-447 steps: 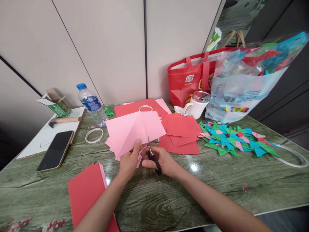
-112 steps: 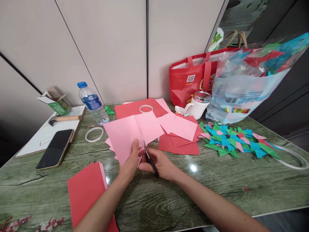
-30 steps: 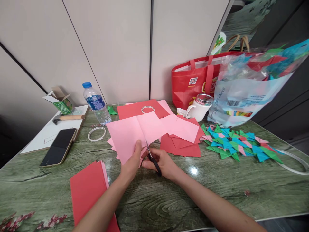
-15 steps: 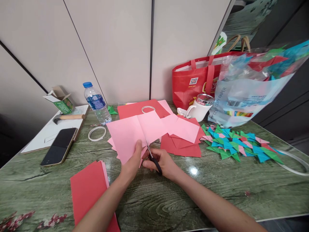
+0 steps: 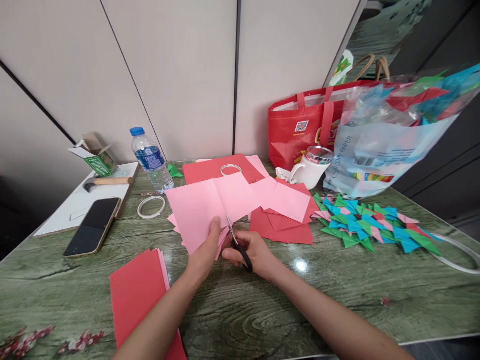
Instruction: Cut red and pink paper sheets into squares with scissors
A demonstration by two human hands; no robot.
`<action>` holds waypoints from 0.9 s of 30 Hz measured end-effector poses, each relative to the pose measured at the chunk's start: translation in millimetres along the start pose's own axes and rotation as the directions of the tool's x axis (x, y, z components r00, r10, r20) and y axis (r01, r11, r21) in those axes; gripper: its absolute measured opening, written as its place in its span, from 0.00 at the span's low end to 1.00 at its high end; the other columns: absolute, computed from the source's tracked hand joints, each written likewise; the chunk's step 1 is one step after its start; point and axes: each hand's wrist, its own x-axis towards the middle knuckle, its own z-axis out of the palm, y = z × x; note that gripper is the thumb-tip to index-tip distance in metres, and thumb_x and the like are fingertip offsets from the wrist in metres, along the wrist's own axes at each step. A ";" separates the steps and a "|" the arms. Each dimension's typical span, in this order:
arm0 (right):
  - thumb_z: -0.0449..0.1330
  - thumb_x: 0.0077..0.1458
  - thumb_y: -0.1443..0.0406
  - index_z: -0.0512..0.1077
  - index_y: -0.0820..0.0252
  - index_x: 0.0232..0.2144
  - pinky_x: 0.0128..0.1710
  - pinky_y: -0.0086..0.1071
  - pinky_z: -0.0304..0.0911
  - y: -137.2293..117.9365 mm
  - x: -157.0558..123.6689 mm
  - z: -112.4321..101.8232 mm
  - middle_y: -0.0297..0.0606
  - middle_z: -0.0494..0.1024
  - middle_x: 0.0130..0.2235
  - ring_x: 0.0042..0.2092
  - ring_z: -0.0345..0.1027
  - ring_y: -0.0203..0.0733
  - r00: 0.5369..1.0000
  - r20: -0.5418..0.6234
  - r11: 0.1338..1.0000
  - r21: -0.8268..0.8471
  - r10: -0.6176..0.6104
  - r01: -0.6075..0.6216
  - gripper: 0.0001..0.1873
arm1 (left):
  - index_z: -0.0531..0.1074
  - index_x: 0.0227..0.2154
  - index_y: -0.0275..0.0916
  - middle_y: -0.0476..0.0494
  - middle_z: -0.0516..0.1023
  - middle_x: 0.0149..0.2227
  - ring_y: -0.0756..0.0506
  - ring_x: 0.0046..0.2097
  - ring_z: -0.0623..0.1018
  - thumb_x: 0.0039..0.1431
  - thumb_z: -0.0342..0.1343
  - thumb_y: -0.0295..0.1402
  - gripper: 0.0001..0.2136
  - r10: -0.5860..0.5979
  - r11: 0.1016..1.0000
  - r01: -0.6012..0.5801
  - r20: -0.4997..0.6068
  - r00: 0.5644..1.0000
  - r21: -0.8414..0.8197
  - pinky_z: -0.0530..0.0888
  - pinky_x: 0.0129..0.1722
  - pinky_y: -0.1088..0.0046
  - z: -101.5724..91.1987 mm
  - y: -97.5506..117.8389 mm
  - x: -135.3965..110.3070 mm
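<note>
Between thumb and fingers, my left hand [image 5: 205,252] grips a pink sheet of paper [image 5: 193,210] with a crease down its middle. My right hand [image 5: 255,252] is closed around the black handles of a pair of scissors [image 5: 242,252]. The blades lie along the crease at the sheet's near edge, partly through it. Behind the held sheet, pink paper pieces [image 5: 290,200] rest on red paper squares [image 5: 288,230]. A stack of red and pink paper [image 5: 138,297] lies by my left forearm.
At left are a phone [image 5: 93,226], a hammer [image 5: 108,182], a small box [image 5: 98,157], a water bottle [image 5: 152,162] and a tape roll [image 5: 151,207]. At right stand a white mug [image 5: 313,170], a red bag [image 5: 288,132], a plastic bag [image 5: 375,155] and folded paper pieces [image 5: 360,220].
Almost nothing differs. Both hands, the pink sheet and the scissors keep nearly the same position; the whole view has shifted very slightly.
</note>
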 end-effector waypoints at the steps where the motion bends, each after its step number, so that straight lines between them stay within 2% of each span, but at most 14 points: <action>1: 0.64 0.35 0.52 0.67 0.64 0.25 0.19 0.26 0.53 0.1 0.0 0.1 0.28 0.63 0.18 0.19 0.54 0.29 1.000 0.000 1.000 0.001 0.004 -0.004 0.21 | 0.70 0.39 0.38 0.40 0.71 0.46 0.42 0.51 0.67 0.44 0.53 0.47 0.22 -0.010 1.000 0.010 -0.001 1.000 -0.004 0.56 0.54 0.65 -0.3 0.6 0.0; 5: 0.64 0.35 0.53 0.67 0.64 0.24 0.18 0.25 0.52 0.4 0.1 0.2 0.28 0.63 0.17 0.19 0.53 0.29 1.000 -0.001 1.000 0.006 0.007 -0.007 0.20 | 0.70 0.38 0.37 0.39 0.72 0.45 0.42 0.51 0.68 0.44 0.52 0.48 0.22 -0.028 1.000 0.028 0.018 0.999 0.006 0.57 0.54 0.65 -1.4 3.7 -1.1; 10: 0.64 0.36 0.55 0.67 0.65 0.23 0.17 0.24 0.51 1.1 0.2 0.4 0.27 0.62 0.16 0.18 0.53 0.28 1.000 -0.008 0.999 0.031 -0.009 0.009 0.18 | 0.69 0.40 0.37 0.39 0.70 0.47 0.42 0.49 0.69 0.45 0.51 0.48 0.23 -0.035 0.998 0.036 -0.010 0.999 0.056 0.59 0.53 0.65 -1.4 7.9 -4.5; 17: 0.65 0.34 0.56 0.67 0.65 0.27 0.17 0.24 0.51 5.0 1.4 0.6 0.26 0.63 0.15 0.17 0.54 0.29 0.997 -0.066 0.999 0.020 0.029 -0.028 0.21 | 0.69 0.40 0.37 0.40 0.70 0.47 0.42 0.49 0.68 0.45 0.51 0.48 0.22 0.031 0.999 -0.031 0.017 0.999 0.017 0.58 0.53 0.65 -0.5 1.7 -2.0; 21: 0.67 0.33 0.58 0.67 0.64 0.30 0.20 0.25 0.53 3.5 2.0 -2.3 0.28 0.66 0.19 0.21 0.56 0.30 0.997 -0.078 1.000 -0.008 -0.017 0.016 0.22 | 0.66 0.43 0.38 0.40 0.67 0.50 0.43 0.51 0.66 0.45 0.52 0.45 0.23 0.013 0.999 -0.013 0.007 1.000 0.052 0.56 0.55 0.65 1.7 3.8 -6.6; 27: 0.65 0.33 0.55 0.67 0.63 0.28 0.20 0.26 0.53 -0.3 1.5 -3.2 0.30 0.66 0.21 0.23 0.57 0.31 0.995 -0.087 0.997 -0.064 -0.050 0.045 0.22 | 0.66 0.41 0.37 0.40 0.67 0.50 0.44 0.51 0.66 0.46 0.52 0.41 0.19 0.001 0.998 -0.003 0.028 1.000 0.056 0.56 0.54 0.68 3.3 13.1 -13.3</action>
